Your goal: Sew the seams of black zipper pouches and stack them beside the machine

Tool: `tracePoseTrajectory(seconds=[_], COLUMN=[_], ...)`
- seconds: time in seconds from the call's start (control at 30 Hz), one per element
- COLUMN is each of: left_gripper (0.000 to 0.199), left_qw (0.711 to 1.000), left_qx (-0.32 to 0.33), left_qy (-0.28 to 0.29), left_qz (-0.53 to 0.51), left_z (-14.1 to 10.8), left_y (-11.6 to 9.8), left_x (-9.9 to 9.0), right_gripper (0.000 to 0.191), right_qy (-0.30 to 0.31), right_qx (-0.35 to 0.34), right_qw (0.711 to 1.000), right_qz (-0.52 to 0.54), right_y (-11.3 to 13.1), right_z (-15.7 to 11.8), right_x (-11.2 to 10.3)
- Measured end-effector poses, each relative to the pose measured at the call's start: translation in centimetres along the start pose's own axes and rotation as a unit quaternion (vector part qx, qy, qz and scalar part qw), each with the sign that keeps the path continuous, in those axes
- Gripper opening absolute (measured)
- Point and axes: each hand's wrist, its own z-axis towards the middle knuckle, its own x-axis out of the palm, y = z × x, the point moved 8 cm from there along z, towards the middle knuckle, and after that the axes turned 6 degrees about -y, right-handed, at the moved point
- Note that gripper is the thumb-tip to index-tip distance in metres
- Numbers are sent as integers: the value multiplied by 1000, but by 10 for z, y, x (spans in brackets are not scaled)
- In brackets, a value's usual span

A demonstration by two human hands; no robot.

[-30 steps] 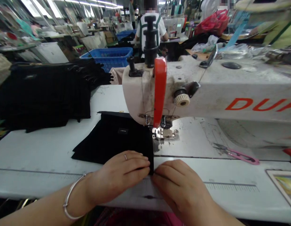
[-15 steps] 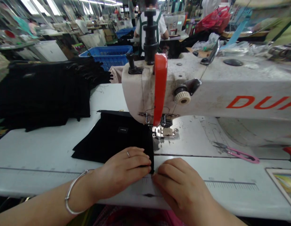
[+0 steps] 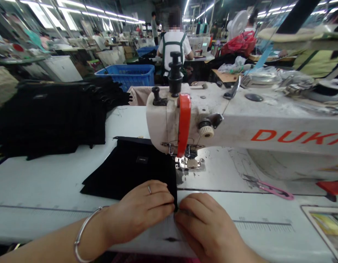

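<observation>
A black fabric piece with a small label lies flat on the sewing machine table, its right edge running under the presser foot. My left hand, with a ring and a bracelet, has its fingers together on the fabric's lower right part, thumb side near the corner. Curled at that same corner is my right hand, fingertips pinched at the fabric edge. The white machine head with a red guard stands just beyond the hands.
Stacked black pieces lie at the left. Pink-handled snips rest on the right of the table. Behind the machine are a blue basket and a person in white seen from behind.
The camera view has tilted up, so the machine and table appear lower and more of the room shows. Both hands keep almost the same place at the fabric corner.
</observation>
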Motion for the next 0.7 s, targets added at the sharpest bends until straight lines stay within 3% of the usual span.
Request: tracePoseTrajectory(seconds=[0.17,0.53,0.7], left_gripper=[23,19,20], left_qw=[1000,999,999], left_qx=[12,33,33], left_qy=[20,-12,11], left_qz=[-15,-7,15], left_z=[-1,3,5], left_y=[5,35,54], left_x=[0,-1,5], right_gripper=[20,27,23], right_qy=[3,33,63], right_qx=[-39,-12,1], right_qw=[999,999,996], right_qz=[-14,-39,-56], right_y=[3,-6,-18], right_z=[3,21,33], right_x=[-2,-2,0])
